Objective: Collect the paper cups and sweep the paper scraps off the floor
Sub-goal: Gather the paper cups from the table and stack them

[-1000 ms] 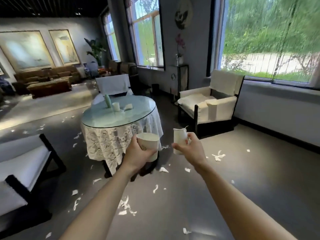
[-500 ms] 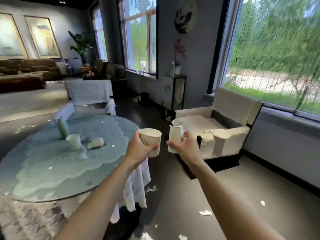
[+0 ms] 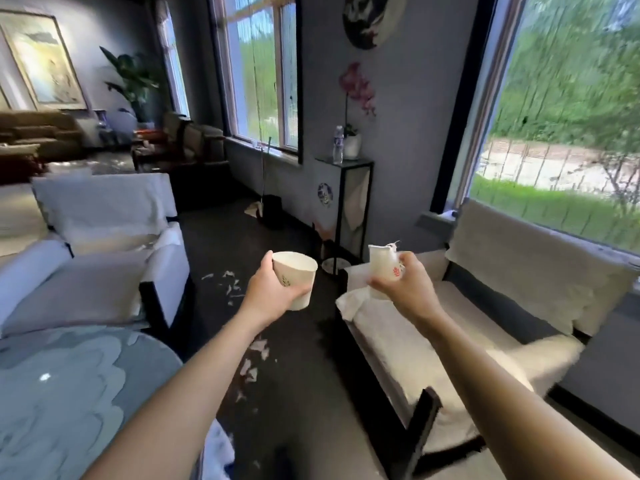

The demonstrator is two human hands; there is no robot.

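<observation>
Littering the dark floor (image 3: 304,344) are paper scraps (image 3: 251,370); left hand (image 3: 273,292) grips whole cup (image 3: 298,276), right hand (image 3: 407,287) grips crushed cup (image 3: 382,268).

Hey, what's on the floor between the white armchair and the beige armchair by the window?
Head view: paper scraps lie scattered on the dark floor between the white armchair and the beige armchair.

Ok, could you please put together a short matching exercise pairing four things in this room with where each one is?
Things:
1. round paper cup
2. crushed paper cup
3. paper scraps
4. water bottle

Places:
A. on the dark floor
B. held in the left hand
C. on the black stand
D. held in the right hand

Pairs: 1-B; 2-D; 3-A; 4-C
</observation>
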